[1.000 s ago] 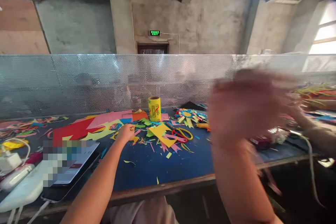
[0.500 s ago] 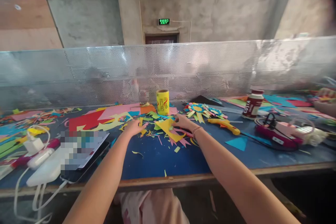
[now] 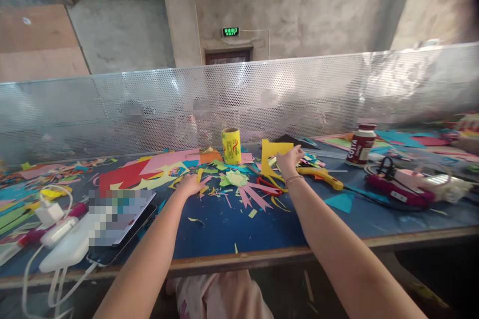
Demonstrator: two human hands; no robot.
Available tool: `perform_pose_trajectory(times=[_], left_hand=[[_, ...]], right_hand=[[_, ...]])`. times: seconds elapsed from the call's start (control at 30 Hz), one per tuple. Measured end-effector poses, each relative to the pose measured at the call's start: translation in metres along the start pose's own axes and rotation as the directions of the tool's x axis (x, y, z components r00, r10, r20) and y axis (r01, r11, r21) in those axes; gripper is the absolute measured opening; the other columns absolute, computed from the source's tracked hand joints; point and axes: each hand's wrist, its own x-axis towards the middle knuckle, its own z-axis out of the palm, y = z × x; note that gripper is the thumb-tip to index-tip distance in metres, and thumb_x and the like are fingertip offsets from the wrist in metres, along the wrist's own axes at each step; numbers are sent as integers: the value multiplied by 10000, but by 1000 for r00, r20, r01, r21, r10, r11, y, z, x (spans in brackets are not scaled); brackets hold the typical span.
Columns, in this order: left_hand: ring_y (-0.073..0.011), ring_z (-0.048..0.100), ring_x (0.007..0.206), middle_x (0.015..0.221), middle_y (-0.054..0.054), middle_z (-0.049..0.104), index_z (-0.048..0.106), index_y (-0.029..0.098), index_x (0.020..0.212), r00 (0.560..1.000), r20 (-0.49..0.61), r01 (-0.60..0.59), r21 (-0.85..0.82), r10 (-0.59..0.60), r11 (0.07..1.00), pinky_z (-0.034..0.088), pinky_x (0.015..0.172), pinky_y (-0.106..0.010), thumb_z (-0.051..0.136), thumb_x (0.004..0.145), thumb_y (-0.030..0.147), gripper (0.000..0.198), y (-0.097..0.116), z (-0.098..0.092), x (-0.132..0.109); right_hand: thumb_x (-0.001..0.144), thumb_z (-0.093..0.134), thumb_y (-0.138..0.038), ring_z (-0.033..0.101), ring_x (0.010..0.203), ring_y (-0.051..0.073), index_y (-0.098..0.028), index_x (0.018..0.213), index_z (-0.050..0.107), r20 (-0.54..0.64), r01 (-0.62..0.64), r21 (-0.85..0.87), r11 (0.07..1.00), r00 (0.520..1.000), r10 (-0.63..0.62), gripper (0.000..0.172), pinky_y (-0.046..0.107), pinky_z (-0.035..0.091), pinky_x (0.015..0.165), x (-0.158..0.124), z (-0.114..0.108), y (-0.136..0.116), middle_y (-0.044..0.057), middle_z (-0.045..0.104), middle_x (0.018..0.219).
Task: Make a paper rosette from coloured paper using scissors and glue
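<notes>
My right hand [image 3: 289, 160] pinches a piece of yellow paper [image 3: 267, 152] and holds it up off the table. The paper has a cut-out notch along its lower edge. My left hand [image 3: 190, 184] rests on the paper scraps left of the middle, fingers spread, with a small yellow strip beside its thumb. Between the hands lies a pale green paper rosette [image 3: 235, 178], with pink pointed paper tails [image 3: 258, 195] fanning out below it. A yellow roll [image 3: 231, 147] stands upright behind the rosette. A yellow-handled glue gun [image 3: 324, 177] lies right of my right hand.
At left, a phone [image 3: 127, 232] lies by a white power bank [image 3: 67, 246] with cables. Red paper [image 3: 121, 177] sits behind. A brown bottle [image 3: 360, 144] and a purple power strip [image 3: 396, 190] are at right. A perforated metal screen [image 3: 168, 109] borders the table's back.
My right hand has lifted the yellow paper and carried it up and to the right, uncovering the green rosette and pink tails. My left hand has stayed nearly in place.
</notes>
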Motion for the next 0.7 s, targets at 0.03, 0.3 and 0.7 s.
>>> perform_pose_trajectory(times=[0.03, 0.3, 0.7], left_hand=[[-321, 594, 1007, 1067, -169, 639, 628, 167, 893, 1000, -7, 3, -11, -3, 1000, 443, 822, -392, 579, 739, 452, 327, 0, -1, -1], [-222, 640, 927, 987, -100, 686, 643, 165, 943, 1000, -10, 13, -183, -15, 983, 462, 783, -284, 576, 749, 142, 207, 2, -4, -2], [-245, 574, 1110, 1160, -128, 647, 670, 152, 974, 986, -114, 96, -191, -119, 977, 426, 912, -301, 574, 793, 239, 222, -6, -3, 5]], right_hand=[[722, 520, -240, 269, 1319, 398, -38, 1367, 306, -48, 12, -104, 995, 999, -17, 710, 579, 267, 1016, -4, -1, -4, 277, 306, 1386], [827, 506, -400, 603, 937, 274, -113, 967, 625, 783, 487, -363, 794, 622, -24, 341, 329, 436, 771, -58, 24, -41, 167, 653, 977], [656, 677, -324, 435, 522, 104, -163, 632, 520, 845, 340, -246, 908, 534, 28, 225, 228, 280, 473, -62, 39, -35, -24, 496, 550]])
